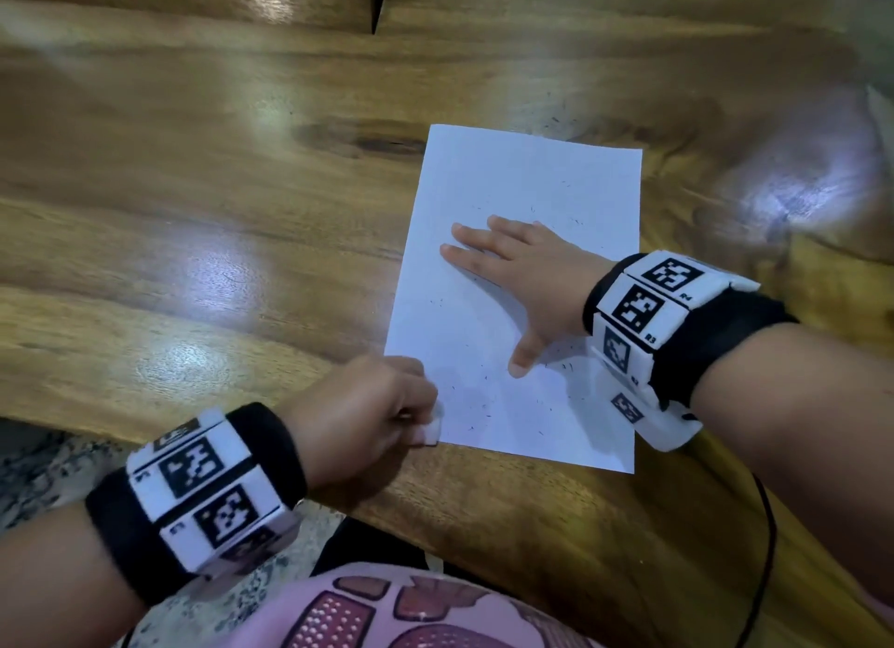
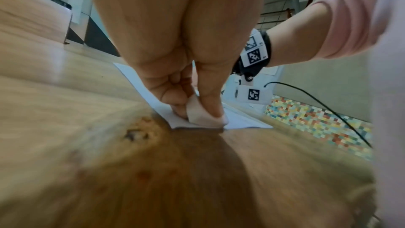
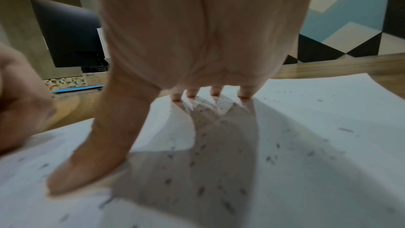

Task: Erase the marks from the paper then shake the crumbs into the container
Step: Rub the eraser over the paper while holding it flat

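Note:
A white sheet of paper (image 1: 522, 202) lies flat on the wooden table (image 1: 203, 173), dotted with small dark eraser crumbs (image 1: 484, 408). My right hand (image 1: 513, 270) presses flat on the paper's middle, fingers straight and spread, thumb pointing toward the near edge. In the right wrist view the fingertips (image 3: 215, 91) and thumb touch the crumb-strewn paper (image 3: 306, 127). My left hand (image 1: 367, 405) pinches a white eraser (image 1: 432, 427) at the paper's near left corner. The left wrist view shows the eraser (image 2: 203, 114) between thumb and fingers, its tip on the paper (image 2: 166, 115). No container is in view.
The table's near edge (image 1: 484, 546) curves just below the paper. A thin black cable (image 1: 769, 541) hangs at the right. More crumbs lie on the wood beyond the paper's far right corner (image 1: 556, 117). A dark monitor (image 3: 67, 32) stands off to the left in the right wrist view.

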The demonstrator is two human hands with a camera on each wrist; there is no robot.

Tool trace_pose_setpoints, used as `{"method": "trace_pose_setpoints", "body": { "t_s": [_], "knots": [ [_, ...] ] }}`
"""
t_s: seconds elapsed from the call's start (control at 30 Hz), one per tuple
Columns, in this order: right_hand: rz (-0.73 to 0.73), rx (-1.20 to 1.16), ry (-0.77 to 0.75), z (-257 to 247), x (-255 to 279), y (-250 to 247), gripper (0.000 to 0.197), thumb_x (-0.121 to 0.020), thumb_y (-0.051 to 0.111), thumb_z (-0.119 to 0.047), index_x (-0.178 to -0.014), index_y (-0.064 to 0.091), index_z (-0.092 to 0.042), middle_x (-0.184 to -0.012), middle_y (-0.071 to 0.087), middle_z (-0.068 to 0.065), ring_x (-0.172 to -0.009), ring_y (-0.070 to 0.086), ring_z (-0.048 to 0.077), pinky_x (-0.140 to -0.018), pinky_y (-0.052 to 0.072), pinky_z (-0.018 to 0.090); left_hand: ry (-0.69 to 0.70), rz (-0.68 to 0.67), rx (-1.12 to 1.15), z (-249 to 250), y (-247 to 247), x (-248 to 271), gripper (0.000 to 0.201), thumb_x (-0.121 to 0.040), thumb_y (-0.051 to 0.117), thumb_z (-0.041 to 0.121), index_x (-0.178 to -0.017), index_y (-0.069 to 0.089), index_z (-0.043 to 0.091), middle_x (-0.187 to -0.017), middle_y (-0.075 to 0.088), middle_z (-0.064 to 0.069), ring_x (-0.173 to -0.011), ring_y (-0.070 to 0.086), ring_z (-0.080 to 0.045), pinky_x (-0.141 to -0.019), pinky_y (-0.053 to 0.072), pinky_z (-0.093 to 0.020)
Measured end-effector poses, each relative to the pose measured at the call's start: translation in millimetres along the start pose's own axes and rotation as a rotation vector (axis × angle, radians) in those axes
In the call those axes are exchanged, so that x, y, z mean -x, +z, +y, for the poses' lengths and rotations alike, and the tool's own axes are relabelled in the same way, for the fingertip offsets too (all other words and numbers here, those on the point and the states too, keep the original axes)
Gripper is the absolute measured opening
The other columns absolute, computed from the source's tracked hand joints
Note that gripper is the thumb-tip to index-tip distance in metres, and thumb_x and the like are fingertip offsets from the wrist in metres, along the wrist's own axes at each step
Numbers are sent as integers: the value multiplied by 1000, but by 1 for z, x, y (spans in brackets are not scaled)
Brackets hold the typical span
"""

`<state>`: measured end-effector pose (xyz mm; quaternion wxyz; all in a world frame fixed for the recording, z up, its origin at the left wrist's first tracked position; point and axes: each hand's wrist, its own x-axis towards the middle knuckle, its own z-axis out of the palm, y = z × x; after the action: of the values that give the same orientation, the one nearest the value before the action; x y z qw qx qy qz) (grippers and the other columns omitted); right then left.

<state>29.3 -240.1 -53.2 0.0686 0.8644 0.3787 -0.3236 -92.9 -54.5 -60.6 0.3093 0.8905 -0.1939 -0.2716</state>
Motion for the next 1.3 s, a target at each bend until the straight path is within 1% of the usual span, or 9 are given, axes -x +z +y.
{"method": "trace_pose_setpoints", "body": {
  "t_s": [0.1,0.2,0.43,0.53,0.63,0.9,1.0,1.1,1.3],
  "knots": [
    [3,-6,4,0,0,1,134,-59,81,-53,-148,-16,-31,-156,-21,-11,-145,-16,20,-118,4,46,-12,145,-33,3,-14,-24,16,-75,70,15,-63,59,12,-62,43,11,-61,47,-8,-57,32,-9],
    [8,-1,1,0,0,1,133,-60,81,-54,-148,-16,-31,-156,-21,-11,-145,-16,21,-118,4,46,-26,263,-92,7,-24,-50,16,-74,71,19,-68,63,7,-68,50,3,-67,51,-20,-62,38,-28],
    [-1,-4,2,0,1,0,133,-61,80,-53,-147,-19,-31,-156,-23,-12,-144,-18,20,-119,2,45,-40,8,-49,-1,-13,-10,38,-74,69,12,-53,41,26,-61,43,13,-58,43,1,-56,31,-14],
    [-3,-21,5,-1,1,0,133,-62,81,-51,-147,-18,-31,-156,-22,-12,-144,-18,19,-119,0,44,-88,260,-81,-1,-31,-38,15,-75,70,16,-65,60,12,-68,55,3,-66,49,-15,-60,31,-24],
    [-6,-20,8,-2,2,-1,132,-62,81,-52,-148,-17,-31,-156,-22,-12,-144,-18,19,-118,0,44,-174,393,-69,-5,-47,-59,16,-77,69,18,-69,60,8,-75,62,-8,-71,53,-22,-60,33,-26],
    [-10,-31,7,-1,2,-1,132,-62,81,-50,-147,-18,-32,-155,-24,-14,-144,-19,18,-118,-2,43,-131,70,-58,-9,-24,-3,20,-75,69,11,-60,56,13,-65,53,8,-62,50,-5,-56,34,-13],
    [8,-32,6,-1,1,0,133,-60,82,-50,-148,-16,-32,-156,-22,-13,-144,-17,18,-118,1,44,-96,214,-81,0,-39,-35,18,-74,70,26,-70,63,10,-71,60,0,-67,52,-15,-56,31,-17],
    [14,-17,8,-2,1,0,134,-59,82,-52,-149,-14,-29,-156,-20,-11,-145,-16,20,-119,3,45,-114,347,-116,11,-48,-72,13,-75,69,19,-76,63,8,-74,61,-5,-72,54,-21,-57,28,-24],
    [12,-16,-1,1,0,1,134,-60,82,-53,-148,-17,-31,-156,-22,-13,-144,-17,19,-119,2,45,-18,115,-23,7,-2,-16,19,-70,61,10,-56,49,12,-58,39,11,-56,45,-5,-53,29,-12]
  ]
}}
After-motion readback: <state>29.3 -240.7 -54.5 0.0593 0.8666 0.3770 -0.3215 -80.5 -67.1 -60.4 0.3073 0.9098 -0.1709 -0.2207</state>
